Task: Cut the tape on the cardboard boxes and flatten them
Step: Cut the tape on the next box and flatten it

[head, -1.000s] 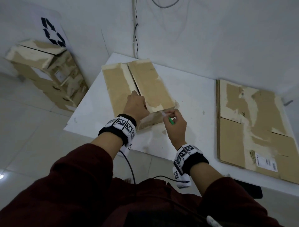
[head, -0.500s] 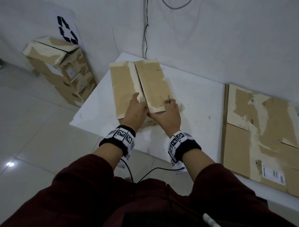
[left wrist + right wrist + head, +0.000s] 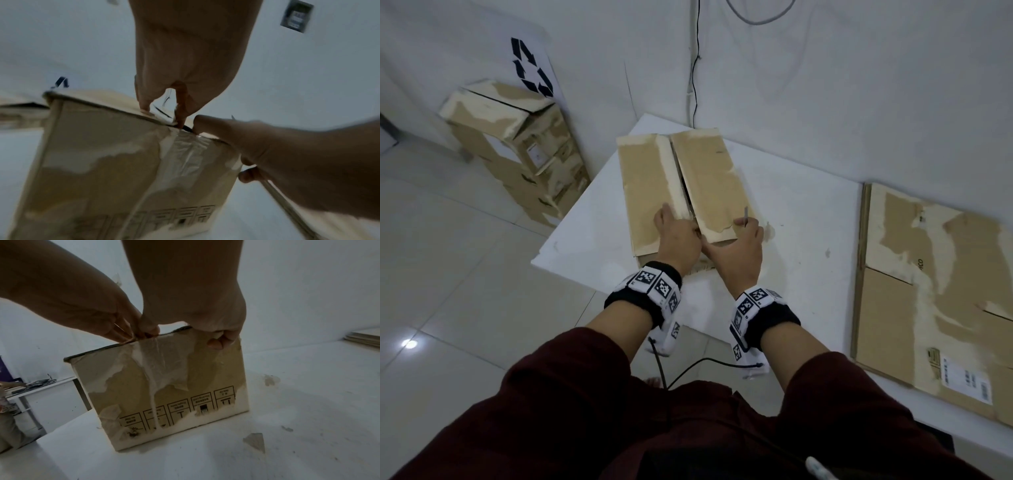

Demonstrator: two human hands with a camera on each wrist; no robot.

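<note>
A worn cardboard box (image 3: 650, 192) stands on the white table (image 3: 801, 212), its two top flaps split along the middle seam. My left hand (image 3: 674, 236) is at the seam's near end, thumb flat on the left flap and fingers (image 3: 180, 120) hooked into the gap. My right hand (image 3: 739, 246) meets it there and grips the right flap's near edge, fingers (image 3: 216, 341) curled over the box front (image 3: 164, 386). It also holds a cutter, whose thin blade (image 3: 745, 216) sticks up past the knuckles. Torn clear tape (image 3: 185, 154) hangs down the front face.
A flattened cardboard sheet (image 3: 928, 291) lies on the table's right part. Several stacked boxes (image 3: 517, 150) stand on the floor by the wall under a recycling sign (image 3: 530, 68). A cable (image 3: 693, 68) runs down the wall. A cardboard scrap (image 3: 255, 441) lies near the box.
My right hand has moved from the box's near right corner up onto the right flap beside my left hand. The cutter's green handle is now hidden. My left hand stays at the seam.
</note>
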